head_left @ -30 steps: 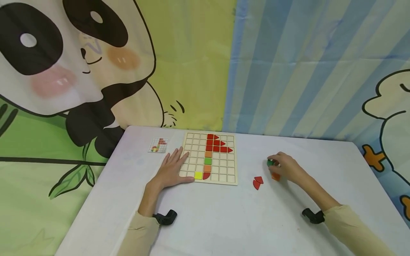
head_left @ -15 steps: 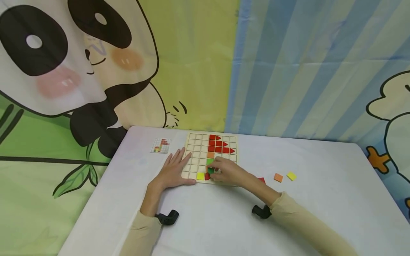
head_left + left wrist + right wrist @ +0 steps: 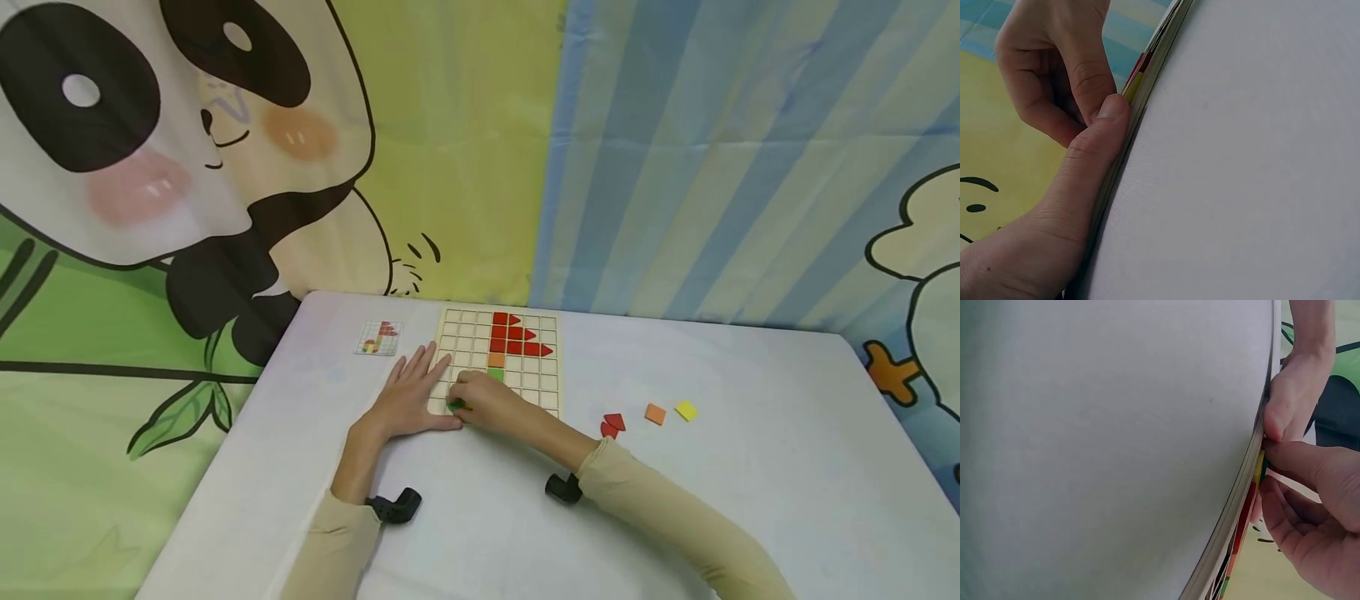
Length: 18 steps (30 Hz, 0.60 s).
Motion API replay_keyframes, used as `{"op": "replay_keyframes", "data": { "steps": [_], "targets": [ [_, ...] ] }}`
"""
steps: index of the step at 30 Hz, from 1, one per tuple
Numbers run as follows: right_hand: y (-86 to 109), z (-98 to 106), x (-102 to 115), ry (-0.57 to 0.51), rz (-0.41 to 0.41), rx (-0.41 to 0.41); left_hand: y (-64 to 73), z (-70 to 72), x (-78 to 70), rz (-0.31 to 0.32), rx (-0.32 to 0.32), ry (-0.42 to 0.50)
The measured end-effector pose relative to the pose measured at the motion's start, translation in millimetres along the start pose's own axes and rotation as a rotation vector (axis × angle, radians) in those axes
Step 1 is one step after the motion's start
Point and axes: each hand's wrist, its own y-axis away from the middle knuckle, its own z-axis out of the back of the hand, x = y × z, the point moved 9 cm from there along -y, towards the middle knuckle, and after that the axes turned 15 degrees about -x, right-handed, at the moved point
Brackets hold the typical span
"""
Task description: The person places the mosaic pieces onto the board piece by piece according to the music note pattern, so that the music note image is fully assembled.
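Observation:
A wooden grid board (image 3: 462, 333) lies on the table with red, orange and green tiles set in a column and in rows to its right. My left hand (image 3: 408, 398) rests along the board's left edge, fingers spread, thumb at the lower left corner. My right hand (image 3: 495, 406) pinches a dark green tile (image 3: 455, 406) over the lower left of the board, beside the left thumb. Its shape is mostly hidden by the fingers. In the right wrist view, the green tile (image 3: 1264, 469) is between thumb and fingertips, close to a yellow tile (image 3: 1258, 466). The right hand covers the board's lower middle.
A small pattern card (image 3: 378, 338) lies left of the board. To the right are two red tiles (image 3: 613, 422), an orange square tile (image 3: 655, 414) and a yellow square tile (image 3: 686, 410). A printed curtain (image 3: 465, 167) hangs behind the table.
My right hand has picked up the green tile from the right of the table and carried it left to the board's lower left. My left hand stays at the board's edge.

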Motion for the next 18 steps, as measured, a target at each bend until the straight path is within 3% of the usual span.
{"op": "replay_keyframes", "data": {
  "steps": [18],
  "targets": [
    [9.9,4.7,2.7,0.059,0.09,0.011,-0.7,-3.6,0.8,0.013,0.019,-0.003]
  ]
}}
